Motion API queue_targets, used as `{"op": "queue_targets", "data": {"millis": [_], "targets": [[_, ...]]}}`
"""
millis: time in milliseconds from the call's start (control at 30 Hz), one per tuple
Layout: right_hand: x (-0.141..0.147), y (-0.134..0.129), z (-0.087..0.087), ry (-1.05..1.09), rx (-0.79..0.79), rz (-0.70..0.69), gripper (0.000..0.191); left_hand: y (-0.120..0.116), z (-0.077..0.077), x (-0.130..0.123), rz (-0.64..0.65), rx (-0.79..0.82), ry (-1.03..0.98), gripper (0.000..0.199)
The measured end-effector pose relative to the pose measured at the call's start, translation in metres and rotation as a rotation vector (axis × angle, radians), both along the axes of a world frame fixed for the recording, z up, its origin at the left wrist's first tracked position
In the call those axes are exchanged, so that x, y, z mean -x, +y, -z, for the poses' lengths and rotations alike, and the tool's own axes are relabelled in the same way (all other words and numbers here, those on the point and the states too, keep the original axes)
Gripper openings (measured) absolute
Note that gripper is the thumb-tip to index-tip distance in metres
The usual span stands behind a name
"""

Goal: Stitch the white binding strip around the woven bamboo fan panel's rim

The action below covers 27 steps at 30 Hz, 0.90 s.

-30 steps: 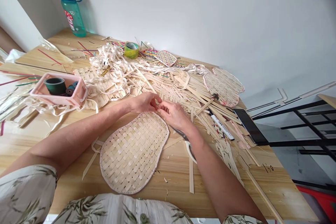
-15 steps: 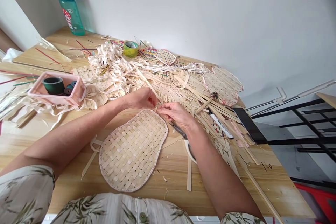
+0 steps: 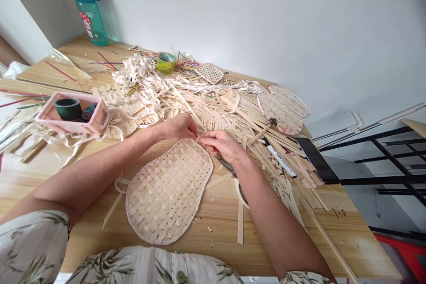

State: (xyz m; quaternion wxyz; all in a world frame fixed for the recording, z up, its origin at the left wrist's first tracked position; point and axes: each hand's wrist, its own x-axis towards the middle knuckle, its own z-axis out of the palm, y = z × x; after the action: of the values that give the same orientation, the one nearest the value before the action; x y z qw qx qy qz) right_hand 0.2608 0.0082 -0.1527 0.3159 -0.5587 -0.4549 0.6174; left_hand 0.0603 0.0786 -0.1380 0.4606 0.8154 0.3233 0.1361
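A pear-shaped woven mat [image 3: 168, 193] with a stitched pale rim lies flat on the wooden table, its narrow end away from me. My left hand [image 3: 182, 126] is just beyond that narrow end, fingers curled closed, and what they pinch is too small to make out. Close beside it, my right hand [image 3: 222, 143] pinches with thumb and forefinger near the mat's upper right edge; the thing between them is hidden. Scissors [image 3: 240, 191] with white handles lie partly beneath my right wrist. A ribbon loop [image 3: 122, 183] sticks out at the mat's left edge.
Loose pale strips [image 3: 216, 113] heap across the table's back. At left sits a pink box [image 3: 71, 126] with dark rolls. A tape roll [image 3: 165, 63], a teal bottle [image 3: 91, 20], a white marker [image 3: 281, 160], a phone [image 3: 317, 159] and a scalloped woven piece [image 3: 282, 108] surround the heap.
Both hands stay at the mat's narrow end. My left hand's fingers have shifted very slightly; otherwise the scene looks the same.
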Motion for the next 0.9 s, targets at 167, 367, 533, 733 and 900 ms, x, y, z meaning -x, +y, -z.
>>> {"op": "queue_targets", "data": {"millis": [167, 367, 533, 733, 900], "targets": [[0.0, 0.0, 0.0, -0.008, 0.007, -0.005, 0.032, 0.007, -0.003, 0.007, -0.06, 0.026, -0.002, 0.015], [0.0, 0.0, -0.002, -0.039, -0.011, 0.01, 0.028, 0.018, 0.001, 0.014, -0.095, 0.087, -0.016, 0.014], [0.001, -0.002, -0.002, -0.089, -0.043, 0.021, 0.021, 0.02, 0.001, 0.016, 0.002, 0.221, -0.121, 0.012], [0.002, -0.001, 0.0, -0.115, -0.03, 0.049, 0.017, 0.011, 0.0, 0.013, 0.194, 0.43, -0.233, 0.019], [0.002, -0.001, -0.002, -0.085, -0.01, 0.028, 0.018, 0.01, 0.0, 0.015, 0.241, 0.49, -0.27, 0.018]]}}
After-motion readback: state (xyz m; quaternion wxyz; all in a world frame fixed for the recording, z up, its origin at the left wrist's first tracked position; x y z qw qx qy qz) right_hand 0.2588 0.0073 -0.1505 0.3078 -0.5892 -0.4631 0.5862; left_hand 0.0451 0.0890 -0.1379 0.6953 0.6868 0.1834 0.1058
